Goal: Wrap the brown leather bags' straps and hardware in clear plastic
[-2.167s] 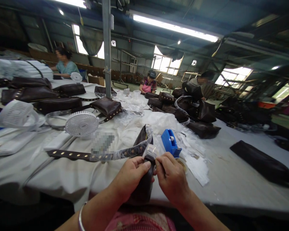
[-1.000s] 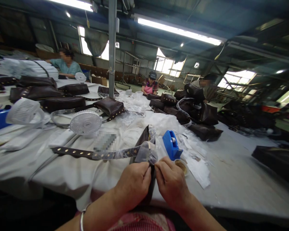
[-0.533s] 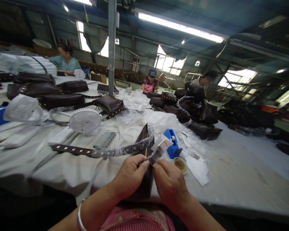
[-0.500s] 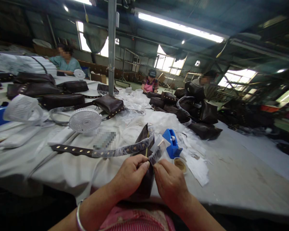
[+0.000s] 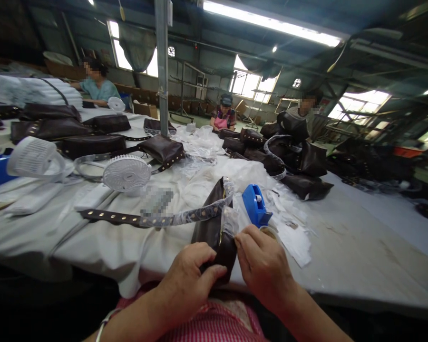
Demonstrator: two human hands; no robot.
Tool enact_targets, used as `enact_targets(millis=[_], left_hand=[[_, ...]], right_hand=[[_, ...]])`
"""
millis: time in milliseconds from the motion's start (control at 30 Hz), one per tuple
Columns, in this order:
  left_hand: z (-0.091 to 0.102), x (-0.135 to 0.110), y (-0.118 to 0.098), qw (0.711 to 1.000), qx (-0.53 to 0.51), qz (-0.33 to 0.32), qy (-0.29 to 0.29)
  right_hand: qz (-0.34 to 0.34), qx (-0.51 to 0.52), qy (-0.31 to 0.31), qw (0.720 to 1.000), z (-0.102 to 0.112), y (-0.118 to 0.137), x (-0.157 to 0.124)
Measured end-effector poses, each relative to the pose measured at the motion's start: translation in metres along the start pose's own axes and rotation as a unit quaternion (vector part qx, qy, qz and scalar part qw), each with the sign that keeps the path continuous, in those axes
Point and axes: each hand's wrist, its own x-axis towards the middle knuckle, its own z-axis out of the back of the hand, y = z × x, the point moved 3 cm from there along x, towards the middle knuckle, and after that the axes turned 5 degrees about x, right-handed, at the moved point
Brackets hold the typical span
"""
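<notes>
A dark brown leather bag (image 5: 209, 230) stands at the table's front edge, its gold zipper running along the top. My left hand (image 5: 190, 273) grips its near end, thumb and fingers closed over the zipper edge. At the bag's right side my right hand (image 5: 267, 266) is pinched closed, fingertips by the lower corner of a clear plastic piece (image 5: 230, 221); what they hold is hidden. A studded strap (image 5: 185, 217), partly wrapped in clear film, curves left from the bag's far end. Just beyond my right hand sits a blue tape dispenser (image 5: 256, 204).
Two white fans (image 5: 126, 173) stand to the left, near a blurred flat object (image 5: 157, 202). More brown bags (image 5: 162, 151) lie behind, with a pile (image 5: 303, 161) at the right. A metal post (image 5: 161, 71) rises beyond. Several people work farther back.
The plastic piece, upright between my hands before, now lies against the bag. My left hand has slid nearer along the bag. My right hand has shifted right, away from my left.
</notes>
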Motion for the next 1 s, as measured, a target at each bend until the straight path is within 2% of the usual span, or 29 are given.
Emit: enact_targets(millis=[67,167,267,333,400,467,567,633,667,733,800,867,933,967,1000], left_hand=[[-0.001,0.006,-0.003,1.000,-0.007,0.018,0.007],[0.000,0.014,-0.007,1.000,0.001,0.025,-0.016],[-0.003,0.017,-0.005,0.999,0.005,0.038,-0.029],[-0.003,0.015,-0.001,0.997,0.015,0.026,-0.069],[-0.001,0.011,0.001,0.988,0.045,-0.027,-0.143],[0.002,0.006,-0.001,0.972,0.074,-0.119,-0.189],[0.004,0.003,-0.002,0.952,0.092,-0.232,-0.176],[0.007,0.003,-0.002,0.942,0.111,-0.261,-0.181],[0.009,0.002,-0.001,0.936,0.124,-0.272,-0.186],[0.009,0.001,0.000,0.924,0.154,-0.294,-0.191],[0.009,-0.002,0.001,0.916,0.180,-0.308,-0.185],[0.008,-0.005,0.003,0.910,0.202,-0.314,-0.181],[0.009,-0.008,0.004,0.903,0.216,-0.323,-0.181],[0.010,-0.010,0.005,0.900,0.221,-0.330,-0.179],[0.011,-0.012,0.005,0.898,0.226,-0.337,-0.173]], right_hand=[[0.031,-0.031,0.016,0.999,0.004,0.009,-0.001],[0.074,-0.045,0.051,0.995,0.003,0.020,-0.007],[0.081,-0.040,0.057,0.994,-0.002,0.026,-0.017],[0.074,-0.030,0.054,0.995,-0.006,0.027,-0.023],[0.053,-0.003,0.052,0.997,-0.010,0.025,-0.028],[0.020,0.053,0.049,0.997,-0.012,0.021,-0.030],[-0.071,0.193,0.023,0.978,-0.014,0.007,-0.030],[-0.192,0.279,0.003,0.941,-0.016,-0.010,-0.028],[-0.261,0.322,0.006,0.910,-0.019,-0.019,-0.027],[-0.372,0.418,0.051,0.827,-0.029,-0.030,-0.025],[-0.421,0.519,0.105,0.736,-0.039,-0.033,-0.022],[-0.439,0.587,0.108,0.672,-0.047,-0.031,-0.018],[-0.452,0.621,0.067,0.637,-0.051,-0.028,-0.014],[-0.454,0.627,0.041,0.632,-0.051,-0.025,-0.013],[-0.449,0.624,0.017,0.640,-0.050,-0.023,-0.012]])
